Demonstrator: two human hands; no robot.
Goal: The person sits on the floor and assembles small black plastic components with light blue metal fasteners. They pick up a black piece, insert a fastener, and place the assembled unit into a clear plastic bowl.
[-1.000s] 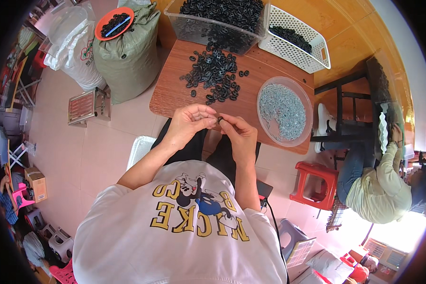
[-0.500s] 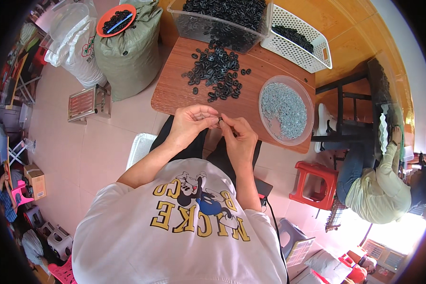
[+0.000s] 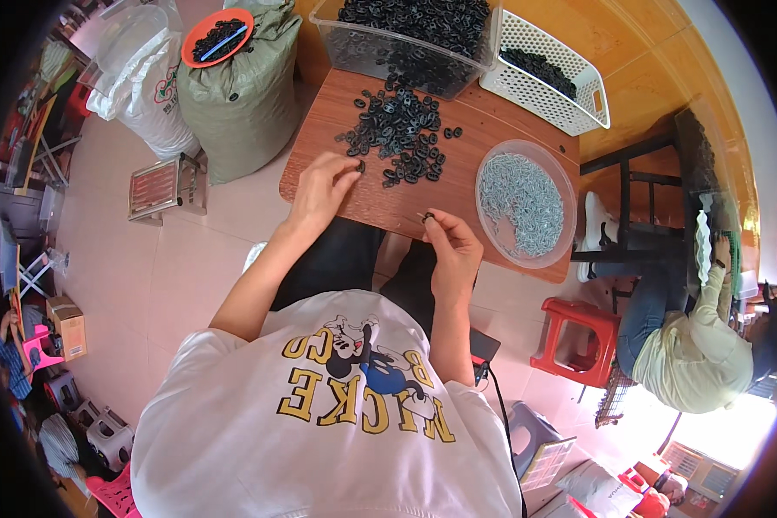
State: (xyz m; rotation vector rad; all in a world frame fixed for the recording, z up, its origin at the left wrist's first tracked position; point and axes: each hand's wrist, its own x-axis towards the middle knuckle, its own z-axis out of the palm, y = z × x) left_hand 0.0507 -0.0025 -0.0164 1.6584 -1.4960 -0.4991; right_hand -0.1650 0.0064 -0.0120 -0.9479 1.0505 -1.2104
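My left hand (image 3: 321,192) reaches over the table's near left edge. Its thumb and forefinger are slightly apart, with their tips at a loose black oval piece (image 3: 360,167). To the right, my right hand (image 3: 454,253) is closed in a pinch on a small black piece (image 3: 427,217). A thin pin-like end sticks out beside that piece, too small to make out clearly. Beyond my hands lies a loose pile of black oval pieces (image 3: 403,125). A round clear tub (image 3: 570,207) of small silvery screws stands to the right of my right hand.
At the table's (image 3: 319,112) back stand a clear bin (image 3: 354,56) and a white perforated basket (image 3: 591,116), both with black pieces. An orange dish (image 3: 187,53) rests on a full sack (image 3: 237,121). A red stool (image 3: 578,345) and another person (image 3: 695,354) are at right.
My hands were together at the table's near edge and have parted. The left has moved up and left to a loose black piece; the right has shifted slightly right, keeping its piece.
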